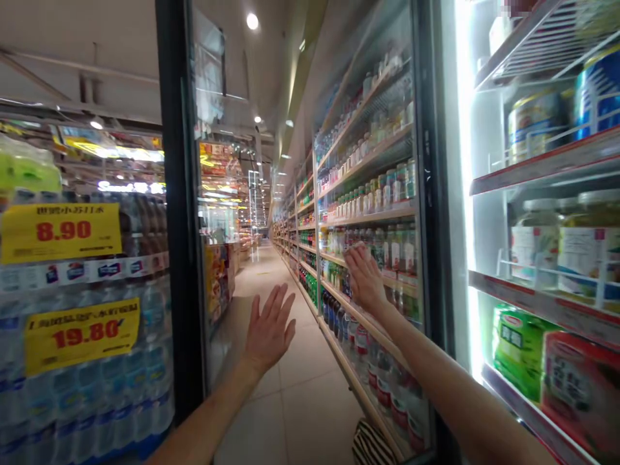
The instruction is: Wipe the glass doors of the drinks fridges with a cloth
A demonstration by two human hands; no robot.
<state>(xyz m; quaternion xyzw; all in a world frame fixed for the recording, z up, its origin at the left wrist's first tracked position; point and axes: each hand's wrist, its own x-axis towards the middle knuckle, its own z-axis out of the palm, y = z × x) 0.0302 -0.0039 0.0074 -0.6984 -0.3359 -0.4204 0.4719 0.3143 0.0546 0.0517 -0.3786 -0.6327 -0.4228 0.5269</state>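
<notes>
A glass cooler door with a dark frame (429, 258) stands swung out in front of me. My left hand (271, 332) is raised before the pane with its fingers spread and nothing in them; whether it touches the glass I cannot tell. Higher and further right, my right hand (363, 278) reaches to the pane, palm toward it, fingers stretched out and close together. A pale patch shows at its fingertips, too blurred to tell whether it is a reflection. Rows of bottles (382, 190) on long shelves appear in the glass, seen through it or mirrored.
At right, the lit cooler's shelf edge (542, 303) fronts jars (535, 242), cans, a green carton (518, 349) and a red carton (581, 394). Stacked water bottles (97, 394) with yellow price signs (82, 332) stand at left. Striped black-and-cream fabric (372, 444) shows below.
</notes>
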